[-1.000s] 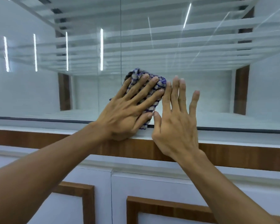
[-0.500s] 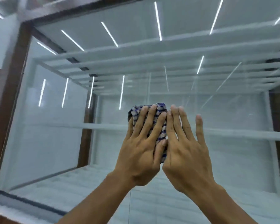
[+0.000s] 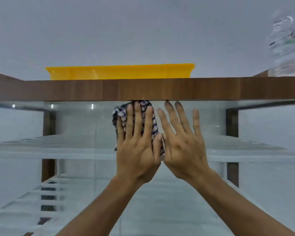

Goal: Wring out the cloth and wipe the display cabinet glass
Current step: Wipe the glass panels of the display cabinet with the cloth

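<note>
With the checked cloth (image 3: 153,126) pinned flat against the display cabinet glass (image 3: 85,126), the person is judged to be in the wiping step, working right under the wooden top rail (image 3: 143,89). The cloth sits at about 12 o'clock from the wrists, its upper edge touching or nearly touching the underside of that rail. The left hand (image 3: 136,145) lies over it with fingers spread and straight, pressing, not clenched or gripping. The right hand (image 3: 182,143) lies just beside it at 3 o'clock, open and flat on the bare glass, fingers splayed; its thumb side meets the cloth's right edge, and the tips of two fingers look darkened, perhaps by shadow from the rail.

To wipe well here, the person would likely keep the palm pressure even so the whole cloth face stays on the pane, run it along the seam under the rail where grime tends to collect, then overlap each pass. The bare right hand is a risk: it may leave prints on glass meant to be clean, so moving it onto the cloth or the rail would seem wiser. Whether the cloth is damp cannot be told.

Above the rail, at 12 o'clock, sits a yellow plastic tray (image 3: 119,72); a clear plastic bottle (image 3: 283,46) stands at 2 o'clock.
</note>
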A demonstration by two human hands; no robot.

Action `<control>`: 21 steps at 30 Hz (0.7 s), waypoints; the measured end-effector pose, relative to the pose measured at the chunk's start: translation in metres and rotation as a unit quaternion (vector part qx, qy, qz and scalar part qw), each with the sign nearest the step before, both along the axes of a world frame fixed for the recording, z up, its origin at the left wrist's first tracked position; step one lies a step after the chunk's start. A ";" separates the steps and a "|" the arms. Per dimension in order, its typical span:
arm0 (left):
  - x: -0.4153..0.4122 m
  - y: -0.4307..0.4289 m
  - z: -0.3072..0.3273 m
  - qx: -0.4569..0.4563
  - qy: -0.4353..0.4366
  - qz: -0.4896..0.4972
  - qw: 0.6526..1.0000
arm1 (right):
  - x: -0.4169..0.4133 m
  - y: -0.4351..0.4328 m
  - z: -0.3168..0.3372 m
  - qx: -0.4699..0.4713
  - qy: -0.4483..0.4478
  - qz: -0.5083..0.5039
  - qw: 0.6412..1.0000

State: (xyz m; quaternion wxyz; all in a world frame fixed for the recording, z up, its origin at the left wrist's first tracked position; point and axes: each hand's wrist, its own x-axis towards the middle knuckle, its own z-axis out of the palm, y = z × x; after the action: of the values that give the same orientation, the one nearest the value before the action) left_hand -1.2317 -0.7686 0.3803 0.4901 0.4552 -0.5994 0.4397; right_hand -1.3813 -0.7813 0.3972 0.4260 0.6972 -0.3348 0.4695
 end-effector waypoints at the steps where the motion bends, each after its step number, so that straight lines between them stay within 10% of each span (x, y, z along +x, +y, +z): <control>1: -0.017 0.000 0.001 0.006 -0.006 -0.009 1.000 | -0.019 0.000 0.001 0.008 -0.001 -0.013 1.000; 21: -0.378 -0.020 0.025 0.046 -0.099 -0.049 0.993 | -0.381 0.010 0.016 0.014 -0.016 -0.044 0.999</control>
State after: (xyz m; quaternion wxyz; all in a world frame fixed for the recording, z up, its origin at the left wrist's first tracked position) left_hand -1.6102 -0.7884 0.4055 0.4275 0.4015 -0.6864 0.4300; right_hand -1.7623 -0.7709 0.4136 0.4306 0.6804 -0.3782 0.4567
